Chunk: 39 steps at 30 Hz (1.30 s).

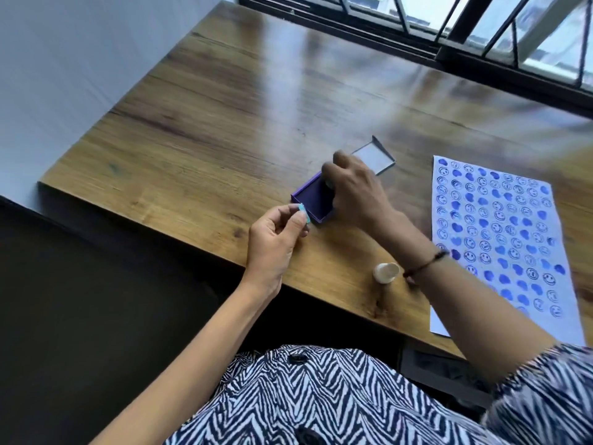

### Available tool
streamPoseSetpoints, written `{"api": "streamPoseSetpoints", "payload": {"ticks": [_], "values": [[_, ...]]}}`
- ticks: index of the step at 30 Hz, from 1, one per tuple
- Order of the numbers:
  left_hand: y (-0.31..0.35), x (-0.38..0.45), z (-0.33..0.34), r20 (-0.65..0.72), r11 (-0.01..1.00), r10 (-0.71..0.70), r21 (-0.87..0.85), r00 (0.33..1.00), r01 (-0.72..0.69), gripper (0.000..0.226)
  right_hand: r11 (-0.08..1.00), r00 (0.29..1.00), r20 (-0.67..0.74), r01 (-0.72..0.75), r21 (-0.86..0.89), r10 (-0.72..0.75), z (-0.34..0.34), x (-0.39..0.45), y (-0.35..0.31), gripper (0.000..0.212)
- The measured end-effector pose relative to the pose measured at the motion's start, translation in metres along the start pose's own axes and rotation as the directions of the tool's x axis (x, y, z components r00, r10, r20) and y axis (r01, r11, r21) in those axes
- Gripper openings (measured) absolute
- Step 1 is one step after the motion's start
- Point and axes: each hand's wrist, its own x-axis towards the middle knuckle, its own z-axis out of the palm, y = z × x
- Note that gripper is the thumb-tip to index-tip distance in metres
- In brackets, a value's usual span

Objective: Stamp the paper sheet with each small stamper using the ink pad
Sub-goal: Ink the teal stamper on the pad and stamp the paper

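My right hand (356,191) is down on the purple ink pad (313,200), grip closed around a small stamper I can barely see beneath the fingers. I take it to be pressing into the ink. My left hand (276,242) pinches a small teal piece (303,211), maybe another stamper, just beside the pad's near corner.

Handling, as I judge it: the stampers are light, rigid and easily fumbled, so hold them by the sides of the stub and keep the inked face clear. The pad is shallow and may skid.

A white stamper (386,272) stands near the table (192,149) edge. The pad's clear lid (373,155) lies behind my right hand. The paper sheet (500,236), thin and nearly full of blue prints, lies well to the right and overhangs the edge.

The wood is glossy, with window glare.
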Motion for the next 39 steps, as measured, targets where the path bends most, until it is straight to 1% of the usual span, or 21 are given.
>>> {"api": "streamPoseSetpoints", "payload": {"ticks": [1, 3, 5, 7, 10, 13, 17, 21, 24, 26, 27, 29, 32, 36, 39], "values": [[-0.001, 0.0, 0.0, 0.005, 1.0, 0.006, 0.016, 1.0, -0.006, 0.015, 1.0, 0.999, 0.041, 0.021, -0.015, -0.021, 0.002, 0.002, 0.002, 0.017], [-0.001, -0.001, 0.0, 0.008, 0.999, 0.011, 0.037, 1.0, -0.011, 0.017, 1.0, 0.997, 0.081, 0.01, 0.006, -0.011, -0.008, 0.013, 0.006, 0.021], [-0.001, -0.002, -0.002, 0.007, 0.999, 0.013, 0.041, 1.0, -0.013, 0.018, 0.999, 0.997, 0.075, -0.001, 0.05, -0.003, -0.013, 0.02, 0.011, 0.023], [0.0, -0.001, -0.002, 0.017, 0.998, 0.02, 0.055, 1.0, -0.02, 0.018, 0.999, 0.998, 0.067, -0.012, 0.051, 0.008, -0.012, 0.023, 0.011, 0.02], [-0.001, -0.003, -0.002, 0.038, 0.997, 0.014, 0.07, 0.999, -0.016, 0.017, 0.998, 0.991, 0.126, -0.043, 0.048, 0.037, -0.011, 0.02, 0.009, 0.019], [0.001, -0.002, -0.002, 0.047, 0.998, 0.009, 0.067, 0.999, -0.012, 0.017, 0.997, 0.995, 0.095, -0.044, 0.06, 0.038, -0.012, 0.022, 0.015, 0.021], [-0.003, -0.002, -0.003, 0.051, 0.995, 0.019, 0.097, 0.998, -0.024, 0.018, 0.996, 0.988, 0.14, -0.07, 0.059, 0.061, -0.01, 0.016, 0.015, 0.024], [-0.007, 0.0, -0.004, 0.068, 0.989, 0.048, 0.134, 0.997, -0.057, 0.019, 0.992, 0.987, 0.135, -0.101, 0.068, 0.091, -0.014, 0.017, 0.012, 0.022], [-0.007, 0.0, -0.003, 0.075, 0.988, 0.057, 0.142, 0.996, -0.068, 0.02, 0.995, 0.989, 0.132, -0.079, 0.066, 0.07, -0.015, 0.011, 0.012, 0.021], [-0.008, 0.002, -0.003, 0.083, 0.986, 0.065, 0.147, 0.994, -0.076, 0.02, 0.992, 0.99, 0.109, -0.102, 0.07, 0.094, -0.015, 0.01, 0.011, 0.022], [-0.009, 0.002, -0.003, 0.084, 0.986, 0.069, 0.149, 0.994, -0.081, 0.02, 0.991, 0.987, 0.119, -0.114, 0.074, 0.105, -0.015, 0.01, 0.011, 0.022], [-0.009, 0.0, -0.002, 0.078, 0.986, 0.073, 0.145, 0.994, -0.084, 0.021, 0.99, 0.985, 0.14, -0.115, 0.082, 0.103, -0.014, 0.009, 0.013, 0.023], [-0.009, 0.003, -0.001, 0.089, 0.984, 0.078, 0.156, 0.993, -0.092, 0.021, 0.988, 0.989, 0.106, -0.112, 0.11, 0.1, -0.013, 0.011, 0.013, 0.022], [-0.009, 0.001, -0.001, 0.082, 0.977, 0.095, 0.183, 0.992, -0.109, 0.02, 0.99, 0.989, 0.117, -0.105, 0.098, 0.093, -0.01, 0.006, 0.011, 0.021], [-0.01, 0.002, -0.002, 0.087, 0.973, 0.103, 0.198, 0.991, -0.119, 0.02, 0.987, 0.99, 0.105, -0.104, 0.125, 0.091, -0.01, 0.007, 0.006, 0.018]]}}
